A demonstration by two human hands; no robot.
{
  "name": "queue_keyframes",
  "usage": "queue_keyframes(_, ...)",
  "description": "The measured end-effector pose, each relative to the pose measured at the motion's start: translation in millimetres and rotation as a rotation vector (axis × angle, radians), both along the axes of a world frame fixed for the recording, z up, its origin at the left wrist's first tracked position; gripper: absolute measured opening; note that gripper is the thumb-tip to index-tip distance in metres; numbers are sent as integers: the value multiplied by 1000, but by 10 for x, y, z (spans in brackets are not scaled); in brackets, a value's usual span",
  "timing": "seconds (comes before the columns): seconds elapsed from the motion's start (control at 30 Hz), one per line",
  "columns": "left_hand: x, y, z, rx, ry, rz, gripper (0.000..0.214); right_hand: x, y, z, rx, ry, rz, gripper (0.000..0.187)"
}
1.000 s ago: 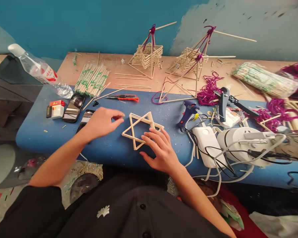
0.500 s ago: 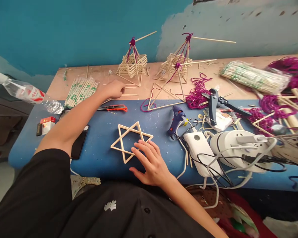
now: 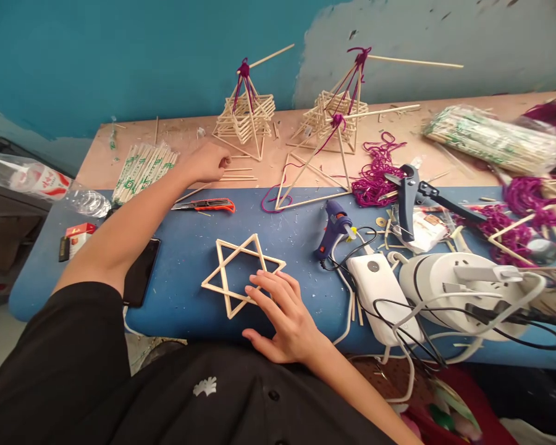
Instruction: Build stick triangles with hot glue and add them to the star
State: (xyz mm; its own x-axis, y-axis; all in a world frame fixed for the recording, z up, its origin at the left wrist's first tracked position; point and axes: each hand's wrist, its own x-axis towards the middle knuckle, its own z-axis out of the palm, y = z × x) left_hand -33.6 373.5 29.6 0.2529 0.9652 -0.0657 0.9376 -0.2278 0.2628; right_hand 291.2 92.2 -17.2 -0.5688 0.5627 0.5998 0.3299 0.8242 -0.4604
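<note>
A six-pointed star of wooden sticks (image 3: 227, 284) lies flat on the blue mat. My right hand (image 3: 285, 318) rests at its right side, fingers stretched out and apart over the star's near right edge. Farther off, my left hand (image 3: 206, 164) is at several loose wooden sticks (image 3: 241, 178) on the bare board. Its fingers are curled closed, and what they may hold is hidden. An orange utility knife (image 3: 208, 205) lies just below that hand, beside wrapped chopsticks (image 3: 143, 170). A blue glue gun (image 3: 332, 228) lies to the right of the star.
Two stick towers (image 3: 245, 117) with purple yarn stand at the back, near a stick pyramid frame (image 3: 315, 198). Cutters (image 3: 408, 201), a white power bank (image 3: 384, 300) and a round power strip (image 3: 449, 287) with tangled cables crowd the right. A bottle (image 3: 46, 182) and phone (image 3: 141, 272) are left.
My left hand has shifted slightly left, its fingers curled more over the loose sticks. The view has tilted slightly. My right hand stays at the star.
</note>
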Motion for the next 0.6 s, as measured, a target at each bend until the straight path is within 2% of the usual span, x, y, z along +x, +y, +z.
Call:
queue_keyframes(0.13,129,-24,175,-131,159,-118,37,4,7,-19,-12,23,16,59)
queue_keyframes(0.23,213,-62,268,-187,239,-159,41,10,13,-28,-24,29,24,61)
queue_keyframes(0.43,355,-38,282,-243,376,-181,42,11,11,-31,-39,39,22,61)
queue_keyframes(0.6,420,-58,289,-230,424,-174,46,-5,7,-32,-21,31,7,60)
